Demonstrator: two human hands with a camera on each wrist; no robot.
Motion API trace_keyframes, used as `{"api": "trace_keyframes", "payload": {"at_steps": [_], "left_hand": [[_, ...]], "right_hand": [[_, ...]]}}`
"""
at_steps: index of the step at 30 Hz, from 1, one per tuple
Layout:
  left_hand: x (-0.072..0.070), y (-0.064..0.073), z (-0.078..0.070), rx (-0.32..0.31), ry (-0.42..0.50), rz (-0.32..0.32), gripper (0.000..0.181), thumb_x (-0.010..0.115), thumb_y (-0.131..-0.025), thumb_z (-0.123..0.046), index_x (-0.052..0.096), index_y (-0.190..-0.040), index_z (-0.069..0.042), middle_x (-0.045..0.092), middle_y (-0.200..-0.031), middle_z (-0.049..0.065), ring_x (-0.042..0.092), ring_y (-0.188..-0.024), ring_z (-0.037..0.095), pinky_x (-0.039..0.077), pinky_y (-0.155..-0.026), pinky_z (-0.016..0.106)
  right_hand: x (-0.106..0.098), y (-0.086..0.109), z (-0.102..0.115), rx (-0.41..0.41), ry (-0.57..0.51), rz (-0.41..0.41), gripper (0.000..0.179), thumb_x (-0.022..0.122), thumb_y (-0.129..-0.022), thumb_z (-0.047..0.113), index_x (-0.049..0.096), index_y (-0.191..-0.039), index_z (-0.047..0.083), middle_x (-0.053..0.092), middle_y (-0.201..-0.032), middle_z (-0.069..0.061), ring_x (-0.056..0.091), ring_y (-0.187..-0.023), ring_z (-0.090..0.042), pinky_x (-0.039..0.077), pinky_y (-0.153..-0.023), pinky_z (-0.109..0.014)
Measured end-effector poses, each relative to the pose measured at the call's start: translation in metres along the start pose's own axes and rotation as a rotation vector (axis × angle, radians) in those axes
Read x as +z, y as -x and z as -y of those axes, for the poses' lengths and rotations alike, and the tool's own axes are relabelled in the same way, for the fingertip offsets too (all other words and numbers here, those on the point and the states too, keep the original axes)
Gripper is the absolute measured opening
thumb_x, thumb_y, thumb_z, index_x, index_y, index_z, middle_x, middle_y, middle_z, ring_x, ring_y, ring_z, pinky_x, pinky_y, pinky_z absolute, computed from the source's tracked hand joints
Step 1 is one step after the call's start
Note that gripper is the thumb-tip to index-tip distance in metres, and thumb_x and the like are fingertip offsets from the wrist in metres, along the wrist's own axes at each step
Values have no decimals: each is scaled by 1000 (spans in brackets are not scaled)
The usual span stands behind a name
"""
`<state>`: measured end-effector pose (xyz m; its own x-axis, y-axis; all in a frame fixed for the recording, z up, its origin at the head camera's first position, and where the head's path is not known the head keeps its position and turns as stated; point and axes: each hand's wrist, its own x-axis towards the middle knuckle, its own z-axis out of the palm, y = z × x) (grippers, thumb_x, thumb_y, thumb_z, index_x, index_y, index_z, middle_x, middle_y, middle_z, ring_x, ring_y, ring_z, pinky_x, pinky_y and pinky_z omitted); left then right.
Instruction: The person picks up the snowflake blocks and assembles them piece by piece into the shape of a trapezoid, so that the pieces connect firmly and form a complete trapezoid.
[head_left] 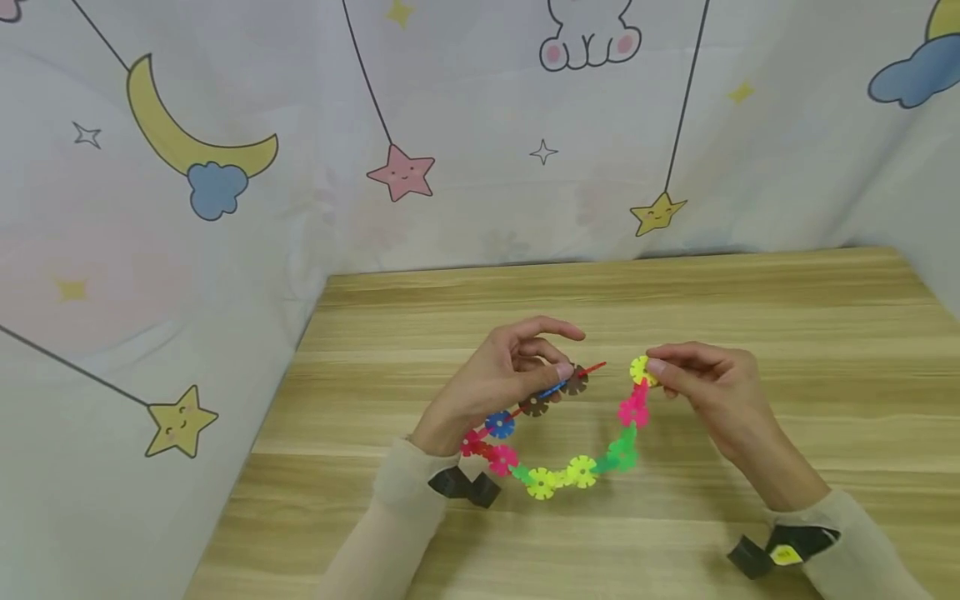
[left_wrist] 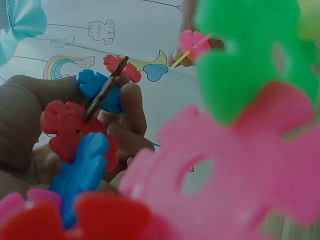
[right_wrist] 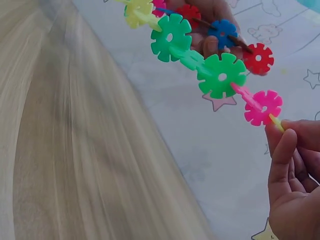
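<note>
A chain of interlocking plastic snowflake discs (head_left: 581, 472) hangs in a loop between my two hands, above the table. My left hand (head_left: 517, 367) pinches it near one end, at a blue disc (left_wrist: 102, 90) between brown ones. Beyond that grip a red disc (right_wrist: 258, 58) forms the tip. My right hand (head_left: 708, 379) pinches the yellow disc (head_left: 642, 370) at the other end between thumb and fingertips. Pink discs (right_wrist: 263, 107) and green discs (right_wrist: 222, 76) follow it along the chain. The two ends face each other with a gap between them.
A wood-grain table (head_left: 750, 308) lies beneath the hands. Behind it and at its left hangs a white cloth (head_left: 480, 100) printed with stars, moons and clouds. Black wrist cameras (head_left: 752, 557) are strapped over both pale sleeves (head_left: 408, 492).
</note>
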<state>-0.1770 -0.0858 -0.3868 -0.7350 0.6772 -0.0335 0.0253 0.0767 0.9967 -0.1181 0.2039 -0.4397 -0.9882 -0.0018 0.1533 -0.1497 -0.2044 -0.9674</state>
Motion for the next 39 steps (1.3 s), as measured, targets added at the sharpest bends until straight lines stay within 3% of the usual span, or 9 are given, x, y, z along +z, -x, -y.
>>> {"api": "trace_keyframes", "payload": {"at_steps": [8, 14, 24, 33, 39], "left_hand": [[6, -2, 2, -7, -13, 19, 37, 71, -103, -11, 66, -139, -21, 78, -104, 8, 68, -76, 20, 51, -64, 28], [12, -1, 0, -28, -43, 3, 36, 72, -103, -13, 68, -137, -23, 78, -106, 9, 71, -80, 21, 52, -65, 28], [20, -1, 0, -9, -95, -18, 34, 73, -103, -15, 69, -137, -22, 79, -108, 12, 75, -89, 36, 52, -68, 26], [22, -1, 0, 10, -84, -36, 32, 72, -103, -12, 70, -135, -19, 78, -107, 15, 72, -77, 21, 52, -64, 26], [26, -3, 0, 48, -99, -70, 33, 73, -102, -8, 70, -133, -18, 77, -97, 17, 69, -72, 21, 50, -63, 25]], "right_hand": [[8, 0, 10, -45, -9, -36, 18, 69, -96, -15, 81, -105, -5, 83, -91, 1, 67, -67, -10, 57, -62, -20], [19, 1, 19, -58, 46, -78, 14, 73, -94, -12, 82, -103, -4, 83, -87, 2, 66, -62, -11, 57, -61, -21], [33, 3, 23, -56, 93, -139, 10, 79, -92, -8, 81, -101, -6, 83, -86, 3, 68, -61, -10, 58, -59, -21], [41, 4, 23, -50, 106, -184, 9, 82, -90, -6, 81, -99, -6, 83, -85, 4, 69, -61, -9, 58, -59, -20], [44, 7, 22, -46, 211, -205, 14, 85, -90, 1, 82, -102, -6, 82, -85, 7, 69, -60, -10, 57, -59, -20]]}}
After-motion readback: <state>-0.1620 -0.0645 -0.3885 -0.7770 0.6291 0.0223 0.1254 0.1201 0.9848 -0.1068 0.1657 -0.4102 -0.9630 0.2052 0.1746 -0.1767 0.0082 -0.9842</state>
